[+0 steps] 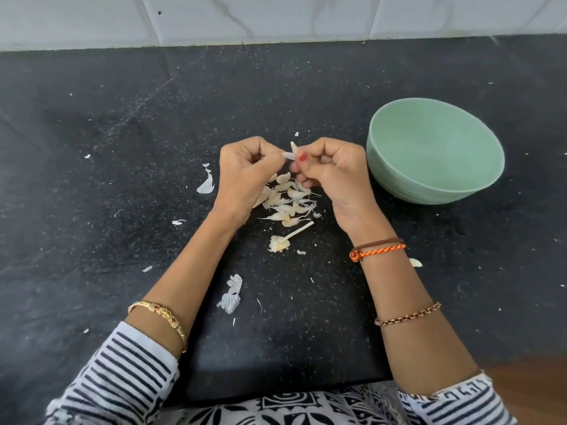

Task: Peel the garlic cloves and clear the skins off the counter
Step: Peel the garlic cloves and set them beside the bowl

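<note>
My left hand [245, 173] and my right hand [329, 171] meet above the middle of the black counter [122, 148]. Both pinch one small garlic clove [293, 148] between their fingertips, with a flap of its skin sticking out toward the left hand. Under the hands lies a pile of several unpeeled garlic cloves [287, 200]. The bare garlic stem and root [287, 239] lies just in front of the pile. Loose white skins [231, 294] lie nearer me, and another skin piece [206, 184] lies left of my left hand.
A pale green bowl [435, 148] stands on the counter right of my right hand; its inside looks empty. One stray clove [415, 262] lies beside my right forearm. Small skin flecks dot the counter. A white tiled wall [276, 16] runs along the back.
</note>
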A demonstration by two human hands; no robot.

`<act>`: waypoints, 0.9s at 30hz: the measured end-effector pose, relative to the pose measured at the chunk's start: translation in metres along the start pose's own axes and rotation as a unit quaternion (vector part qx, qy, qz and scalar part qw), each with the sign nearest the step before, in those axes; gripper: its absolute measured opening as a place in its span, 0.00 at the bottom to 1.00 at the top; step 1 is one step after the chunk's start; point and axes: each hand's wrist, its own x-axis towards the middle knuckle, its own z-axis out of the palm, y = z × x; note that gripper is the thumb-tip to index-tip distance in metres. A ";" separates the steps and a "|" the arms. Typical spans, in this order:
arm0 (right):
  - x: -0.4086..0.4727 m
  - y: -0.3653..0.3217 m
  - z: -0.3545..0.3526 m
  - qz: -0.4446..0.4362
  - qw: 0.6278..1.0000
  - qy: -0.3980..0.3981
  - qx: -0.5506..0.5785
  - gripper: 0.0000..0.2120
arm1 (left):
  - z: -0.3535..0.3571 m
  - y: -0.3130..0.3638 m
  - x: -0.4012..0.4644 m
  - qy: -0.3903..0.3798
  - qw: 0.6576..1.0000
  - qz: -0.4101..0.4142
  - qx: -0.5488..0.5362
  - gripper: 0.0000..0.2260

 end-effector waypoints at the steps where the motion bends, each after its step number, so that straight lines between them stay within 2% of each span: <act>1: -0.001 0.000 0.002 0.003 1.000 0.007 0.015 0.11 | 0.000 -0.001 0.000 0.010 1.000 -0.003 0.003 0.05; 6: -0.004 0.001 0.013 0.032 0.995 0.078 0.048 0.08 | 0.001 -0.003 -0.005 0.029 0.999 0.042 0.007 0.06; 12: -0.003 0.006 0.013 0.011 0.992 0.119 -0.031 0.09 | 0.000 -0.004 -0.008 0.008 0.991 0.134 0.006 0.08; 18: -0.001 0.013 0.012 -0.034 0.986 0.106 -0.124 0.08 | -0.008 -0.017 0.001 0.005 0.984 0.093 0.155 0.18; 20: 0.001 0.015 0.011 -0.041 0.984 0.114 -0.133 0.08 | -0.010 -0.020 0.003 0.004 0.980 0.100 0.174 0.15; 23: 0.002 0.017 0.009 -0.060 0.981 0.118 -0.142 0.08 | -0.009 -0.018 0.001 -0.007 0.983 0.097 0.156 0.03; 27: 0.003 0.020 0.008 -0.089 0.974 0.126 -0.166 0.07 | -0.008 -0.015 0.000 -0.013 0.989 0.079 0.128 0.05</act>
